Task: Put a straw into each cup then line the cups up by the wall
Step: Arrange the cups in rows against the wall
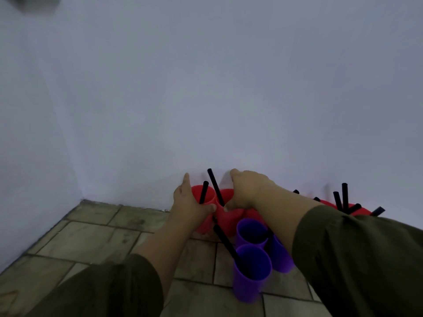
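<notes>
Against the wall (206, 88), the left hand (187, 202) and right hand (247, 191) each wrap closed fingers around a red cup (207, 193), probably light, tippy plastic best gripped low on its sides.

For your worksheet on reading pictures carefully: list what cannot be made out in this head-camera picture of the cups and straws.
- Red cups by the wall: their number, since the left hand, right hand and right sleeve cover parts of the row.
- Third purple cup: partly behind the right forearm; whether it holds a straw is unclear.
- Dark shape, top-left corner: blurred and cut off.
</notes>
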